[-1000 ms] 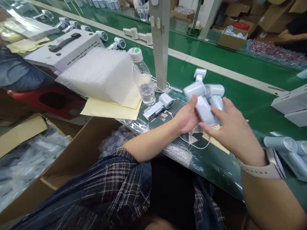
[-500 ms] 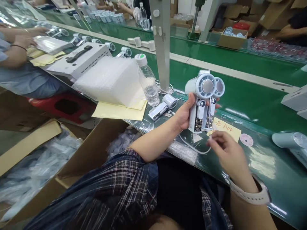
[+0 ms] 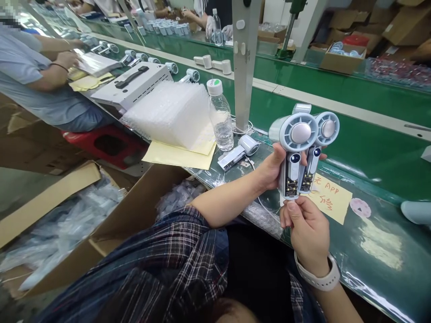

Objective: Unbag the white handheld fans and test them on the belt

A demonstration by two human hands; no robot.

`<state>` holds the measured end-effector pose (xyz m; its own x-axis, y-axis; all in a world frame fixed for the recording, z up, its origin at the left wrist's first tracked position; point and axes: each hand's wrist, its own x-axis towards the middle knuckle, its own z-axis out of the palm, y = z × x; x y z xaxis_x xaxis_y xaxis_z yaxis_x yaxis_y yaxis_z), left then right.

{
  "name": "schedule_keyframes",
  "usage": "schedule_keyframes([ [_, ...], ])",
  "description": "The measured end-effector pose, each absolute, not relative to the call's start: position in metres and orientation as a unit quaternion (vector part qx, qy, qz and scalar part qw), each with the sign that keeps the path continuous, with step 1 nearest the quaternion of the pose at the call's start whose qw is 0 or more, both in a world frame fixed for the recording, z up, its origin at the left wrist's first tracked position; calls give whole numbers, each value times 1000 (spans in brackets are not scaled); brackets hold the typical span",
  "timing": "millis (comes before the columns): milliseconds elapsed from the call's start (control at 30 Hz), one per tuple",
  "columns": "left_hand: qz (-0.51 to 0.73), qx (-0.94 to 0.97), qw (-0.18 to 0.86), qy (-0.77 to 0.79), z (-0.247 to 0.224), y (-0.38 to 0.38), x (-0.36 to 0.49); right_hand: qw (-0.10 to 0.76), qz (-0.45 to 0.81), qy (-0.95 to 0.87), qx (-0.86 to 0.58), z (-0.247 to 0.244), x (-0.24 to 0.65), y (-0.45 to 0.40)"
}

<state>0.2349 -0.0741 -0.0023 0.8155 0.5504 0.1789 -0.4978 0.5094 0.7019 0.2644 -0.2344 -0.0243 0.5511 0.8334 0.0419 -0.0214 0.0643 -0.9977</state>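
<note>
Green conveyor belt [image 3: 353, 134] (factory line); left hand [image 3: 269, 168] grips two fans [image 3: 301, 134], right hand [image 3: 305, 226] pinches beneath.

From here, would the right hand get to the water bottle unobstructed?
Probably not: the right hand is at the base of the two handheld fans, which, with the left hand, stand before the water bottle.

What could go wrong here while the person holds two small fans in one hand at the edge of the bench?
1. The left hand grips two handheld fans together, upright; one might slip out and fall toward the cardboard box below.
2. The right hand presses at the base of the fans, where the circuit boards look exposed; fingers might touch them.
3. The water bottle stands close to a loose fan; a knock could tip it.
</note>
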Motion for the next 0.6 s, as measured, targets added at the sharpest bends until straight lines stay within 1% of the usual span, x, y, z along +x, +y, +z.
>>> schedule_keyframes([
  [100, 312, 401, 861, 37, -4, -76, 235, 680, 332, -322, -569, -22, 259, -233],
  [167, 312, 412, 855, 40, -5, -76, 235, 683, 328, -318, -571, -23, 258, -232],
  [333, 314, 434, 844, 34, -8, -75, 234, 642, 313, -345, -609, -27, 263, -233],
  [467, 312, 417, 853, 25, -4, -77, 233, 593, 247, -388, -661, -28, 271, -236],
  [533, 309, 386, 868, 37, -1, -77, 231, 570, 210, -439, -662, -27, 274, -237],
  [600, 310, 343, 886, 34, 1, -76, 230, 568, 184, -471, -650, -26, 274, -237],
])
